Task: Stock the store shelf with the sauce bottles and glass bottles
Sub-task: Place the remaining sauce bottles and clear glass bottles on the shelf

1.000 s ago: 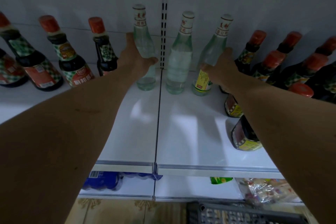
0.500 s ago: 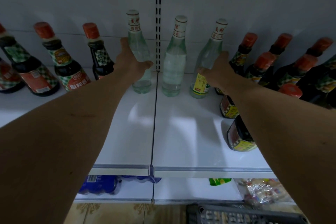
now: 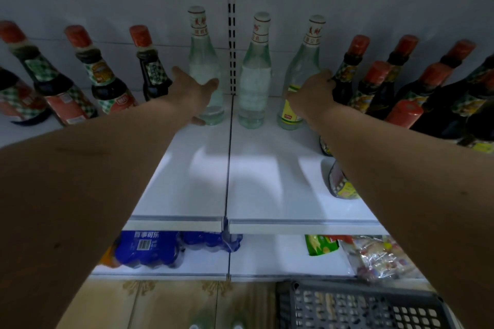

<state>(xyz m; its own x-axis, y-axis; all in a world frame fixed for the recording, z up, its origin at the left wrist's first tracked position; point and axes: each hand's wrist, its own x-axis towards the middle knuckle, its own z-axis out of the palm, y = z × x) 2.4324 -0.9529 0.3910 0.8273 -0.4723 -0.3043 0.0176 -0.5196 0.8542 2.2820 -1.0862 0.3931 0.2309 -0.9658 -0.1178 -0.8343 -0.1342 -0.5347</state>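
Observation:
Three clear glass bottles with white caps stand upright at the back of the white shelf (image 3: 267, 173). My left hand (image 3: 191, 97) is on the left glass bottle (image 3: 203, 56), fingers spread loosely around its lower body. My right hand (image 3: 311, 93) grips the right glass bottle (image 3: 304, 61) just above its yellow label. The middle glass bottle (image 3: 254, 83) stands untouched between them. Dark sauce bottles with red caps stand in a row to the left (image 3: 107, 83) and in a denser group to the right (image 3: 374, 83); my right arm hides part of that group.
A slotted upright (image 3: 231, 21) runs up the back wall between the two shelf boards. The lower shelf holds a blue drinks pack (image 3: 147, 248), a green packet (image 3: 320, 244) and snack bags (image 3: 379, 256). A grey plastic basket (image 3: 361, 307) sits below on the tiled floor.
Both hands have stayed on the outer glass bottles. The left hand's fingers have spread and loosened, with one now showing near the bottle's base. The view has shifted slightly.

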